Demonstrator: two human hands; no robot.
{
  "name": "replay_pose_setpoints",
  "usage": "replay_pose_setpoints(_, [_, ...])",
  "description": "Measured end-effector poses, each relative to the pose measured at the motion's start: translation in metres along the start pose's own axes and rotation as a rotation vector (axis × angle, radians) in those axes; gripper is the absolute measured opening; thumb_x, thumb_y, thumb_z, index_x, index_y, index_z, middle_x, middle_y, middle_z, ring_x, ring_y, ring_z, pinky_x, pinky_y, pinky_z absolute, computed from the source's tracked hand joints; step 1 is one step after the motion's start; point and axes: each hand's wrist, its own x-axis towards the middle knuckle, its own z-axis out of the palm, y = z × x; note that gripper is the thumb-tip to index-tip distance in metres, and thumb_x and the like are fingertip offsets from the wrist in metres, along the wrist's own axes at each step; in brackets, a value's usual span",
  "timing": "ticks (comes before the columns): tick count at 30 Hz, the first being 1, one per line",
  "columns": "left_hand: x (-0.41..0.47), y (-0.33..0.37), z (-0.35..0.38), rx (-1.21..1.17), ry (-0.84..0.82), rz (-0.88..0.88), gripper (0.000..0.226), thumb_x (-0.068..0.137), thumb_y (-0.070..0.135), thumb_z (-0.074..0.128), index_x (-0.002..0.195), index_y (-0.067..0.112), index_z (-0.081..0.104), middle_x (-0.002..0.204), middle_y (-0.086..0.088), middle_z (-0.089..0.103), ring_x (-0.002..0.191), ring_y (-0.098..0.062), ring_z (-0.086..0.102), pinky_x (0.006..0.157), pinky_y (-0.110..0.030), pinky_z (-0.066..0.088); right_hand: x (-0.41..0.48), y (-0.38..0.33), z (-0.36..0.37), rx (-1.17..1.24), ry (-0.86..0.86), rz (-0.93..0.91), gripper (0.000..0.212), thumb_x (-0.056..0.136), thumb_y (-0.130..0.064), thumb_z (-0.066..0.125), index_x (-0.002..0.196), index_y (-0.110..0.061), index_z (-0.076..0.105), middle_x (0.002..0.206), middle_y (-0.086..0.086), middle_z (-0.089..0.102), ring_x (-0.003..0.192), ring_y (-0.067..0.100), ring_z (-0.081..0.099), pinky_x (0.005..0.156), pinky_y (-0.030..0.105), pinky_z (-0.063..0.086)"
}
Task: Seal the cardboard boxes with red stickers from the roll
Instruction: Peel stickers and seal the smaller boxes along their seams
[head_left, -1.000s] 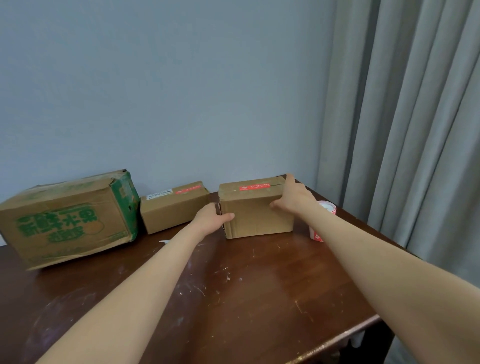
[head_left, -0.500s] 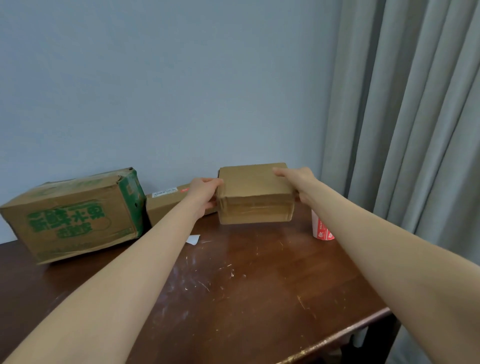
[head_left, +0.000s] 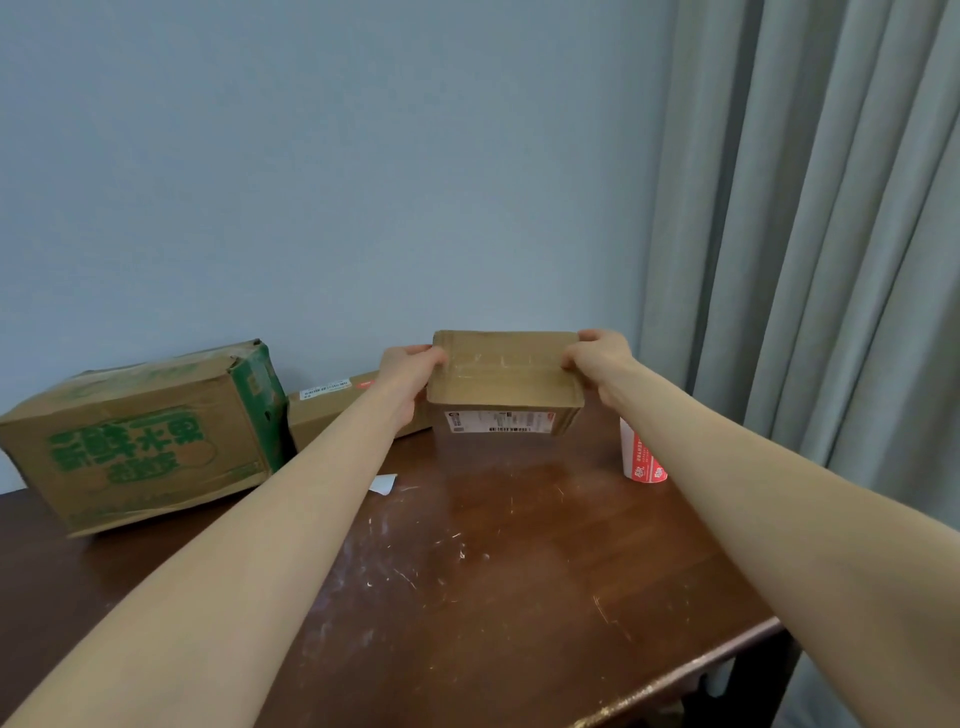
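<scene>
A small cardboard box (head_left: 506, 376) hangs above the far part of the table, tipped so a taped face looks at me and a white shipping label shows on its lower side. My left hand (head_left: 410, 371) grips its left end and my right hand (head_left: 597, 358) grips its right end. The red and white sticker roll (head_left: 641, 457) stands on the table under my right forearm. A flat cardboard box (head_left: 337, 410) with a red sticker lies behind my left arm. A large box (head_left: 140, 436) with green print lies at the left.
The dark wooden table (head_left: 493, 597) is scratched, with its front right corner near the curtain (head_left: 810, 234). A small white scrap of paper (head_left: 382, 484) lies beside my left forearm. A blue-grey wall stands right behind the boxes.
Both hands lifted the small box off the table and turned it over; the face with the red sticker has rotated out of sight and the label side now shows.
</scene>
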Motion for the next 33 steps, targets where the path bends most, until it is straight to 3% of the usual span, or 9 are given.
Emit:
replay_pose_setpoints(3, [0.002, -0.006, 0.002, 0.013, -0.005, -0.020, 0.040, 0.088, 0.004, 0.059, 0.128, 0.007, 0.056, 0.114, -0.008, 0.062, 0.100, -0.022, 0.058, 0.082, -0.032, 0.050, 0.006, 0.009, 0.004, -0.048, 0.030, 0.019, 0.037, 0.081, 0.009, 0.052, 0.115, -0.001, 0.063, 0.097, 0.014, 0.063, 0.085, 0.023, 0.056, 0.071, 0.030, 0.047])
replay_pose_setpoints(7, [0.001, -0.011, 0.007, 0.017, 0.004, -0.040, 0.036, 0.090, 0.000, 0.056, 0.124, 0.008, 0.058, 0.085, 0.000, 0.056, 0.070, -0.010, 0.051, 0.056, -0.023, 0.041, 0.014, 0.020, 0.010, -0.083, 0.042, 0.049, 0.033, 0.077, 0.007, 0.050, 0.104, -0.002, 0.068, 0.092, 0.015, 0.068, 0.082, 0.026, 0.060, 0.071, 0.034, 0.050])
replay_pose_setpoints(10, [0.005, -0.016, 0.008, 0.036, -0.005, -0.049, 0.026, 0.088, -0.002, 0.055, 0.108, 0.013, 0.062, 0.080, 0.000, 0.058, 0.070, -0.012, 0.053, 0.063, -0.024, 0.045, 0.018, 0.023, 0.015, -0.116, 0.051, 0.049, 0.030, 0.076, 0.003, 0.050, 0.097, -0.004, 0.070, 0.098, 0.016, 0.070, 0.092, 0.032, 0.066, 0.076, 0.037, 0.055])
replay_pose_setpoints(13, [0.010, -0.023, 0.010, 0.071, -0.031, -0.062, 0.022, 0.086, -0.002, 0.054, 0.094, 0.016, 0.063, 0.089, -0.004, 0.063, 0.082, -0.018, 0.058, 0.076, -0.030, 0.048, 0.014, 0.022, 0.016, -0.140, 0.035, 0.033, 0.029, 0.076, 0.002, 0.050, 0.094, -0.007, 0.070, 0.089, 0.011, 0.066, 0.079, 0.029, 0.061, 0.057, 0.028, 0.046])
replay_pose_setpoints(16, [0.014, -0.029, 0.012, 0.082, -0.030, -0.069, 0.024, 0.086, -0.002, 0.054, 0.102, 0.013, 0.063, 0.098, -0.006, 0.063, 0.087, -0.020, 0.057, 0.085, -0.035, 0.047, 0.014, 0.024, 0.016, -0.155, 0.012, 0.034, 0.021, 0.079, 0.001, 0.051, 0.091, -0.010, 0.065, 0.084, 0.008, 0.060, 0.070, 0.021, 0.054, 0.053, 0.026, 0.039])
replay_pose_setpoints(20, [0.015, -0.031, 0.015, 0.135, -0.021, -0.024, 0.056, 0.090, 0.001, 0.055, 0.143, 0.011, 0.041, 0.139, -0.008, 0.049, 0.116, -0.023, 0.051, 0.082, -0.029, 0.039, 0.016, 0.026, 0.017, -0.188, -0.022, 0.036, 0.016, 0.083, -0.001, 0.053, 0.095, -0.010, 0.058, 0.097, 0.012, 0.063, 0.086, 0.024, 0.059, 0.068, 0.031, 0.046])
replay_pose_setpoints(29, [0.015, -0.031, 0.016, 0.231, -0.017, 0.000, 0.057, 0.090, 0.005, 0.058, 0.144, 0.010, 0.039, 0.144, -0.010, 0.044, 0.128, -0.025, 0.043, 0.086, -0.028, 0.035, 0.016, 0.028, 0.017, -0.250, -0.016, 0.017, 0.014, 0.085, -0.002, 0.047, 0.092, -0.011, 0.055, 0.086, 0.007, 0.055, 0.076, 0.021, 0.051, 0.065, 0.032, 0.042])
replay_pose_setpoints(31, [0.014, -0.030, 0.018, 0.276, -0.004, 0.029, 0.059, 0.090, 0.005, 0.056, 0.145, 0.010, 0.036, 0.147, -0.010, 0.040, 0.132, -0.026, 0.040, 0.091, -0.028, 0.034, 0.015, 0.028, 0.015, -0.284, -0.002, -0.016, 0.019, 0.083, -0.003, 0.045, 0.094, -0.007, 0.060, 0.091, 0.010, 0.060, 0.076, 0.022, 0.052, 0.064, 0.032, 0.044])
replay_pose_setpoints(33, [0.010, -0.027, 0.021, 0.340, 0.032, 0.084, 0.057, 0.092, 0.007, 0.053, 0.146, 0.012, 0.034, 0.148, -0.009, 0.038, 0.133, -0.026, 0.040, 0.093, -0.029, 0.035, 0.014, 0.025, 0.012, -0.329, 0.028, -0.063, 0.033, 0.083, -0.005, 0.045, 0.110, -0.007, 0.064, 0.108, 0.011, 0.066, 0.090, 0.025, 0.059, 0.079, 0.036, 0.051])
